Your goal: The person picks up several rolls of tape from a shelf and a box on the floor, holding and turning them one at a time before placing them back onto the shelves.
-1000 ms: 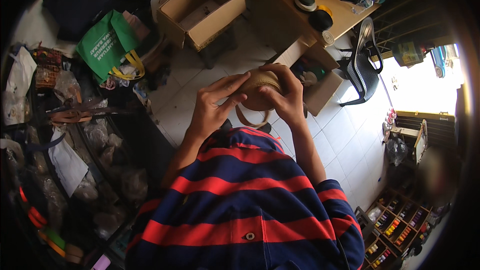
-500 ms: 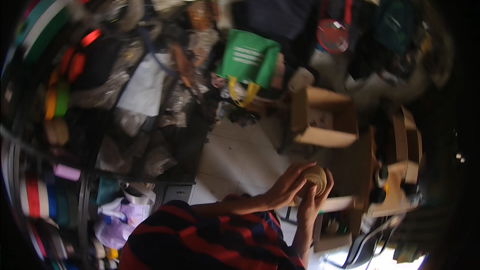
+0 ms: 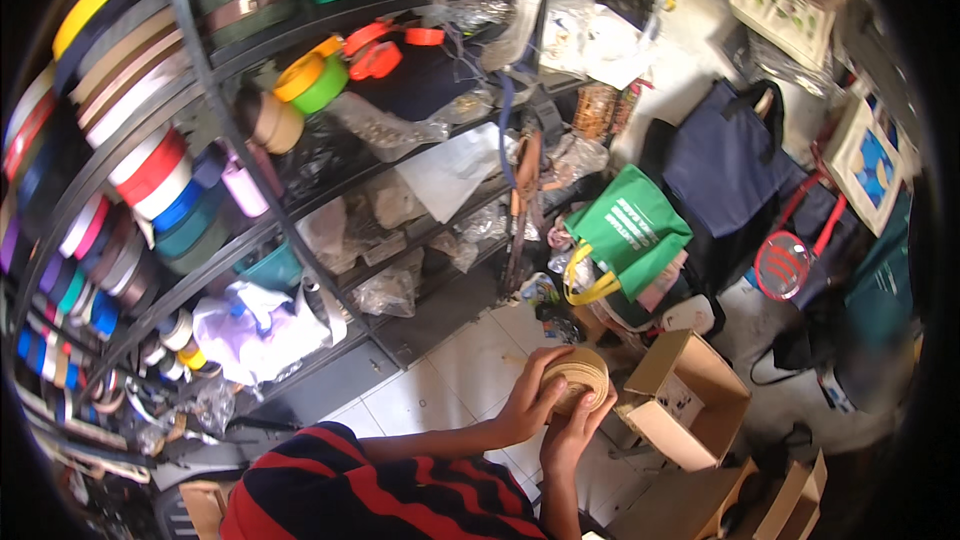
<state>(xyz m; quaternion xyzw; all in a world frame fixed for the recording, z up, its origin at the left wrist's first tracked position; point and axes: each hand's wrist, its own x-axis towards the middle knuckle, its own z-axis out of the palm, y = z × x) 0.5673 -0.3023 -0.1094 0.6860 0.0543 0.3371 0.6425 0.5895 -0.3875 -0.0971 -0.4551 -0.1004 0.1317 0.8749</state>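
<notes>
Between my two hands is a coiled roll of tan webbing tape (image 3: 578,377), its spiral wound edge facing up. My left hand (image 3: 533,395) grips the roll's left side, the thumb across the near edge. From below and the right, my right hand (image 3: 572,437) holds it too, thumb in front and fingertips showing along the right rim. The roll is held in the air above the tiled floor, left of an open cardboard box (image 3: 690,410). Fingers behind the roll are partly hidden.
A black metal rack (image 3: 215,90) fills the left, holding many coloured webbing rolls (image 3: 150,175) and plastic bags. A green bag with yellow handles (image 3: 630,230) and a dark blue bag (image 3: 730,160) stand beyond my hands. White floor tiles (image 3: 440,380) show between rack and box.
The view has swung left, so the rack shows more fully and the bags and box sit farther right and lower. Both hands still hold the webbing roll.
</notes>
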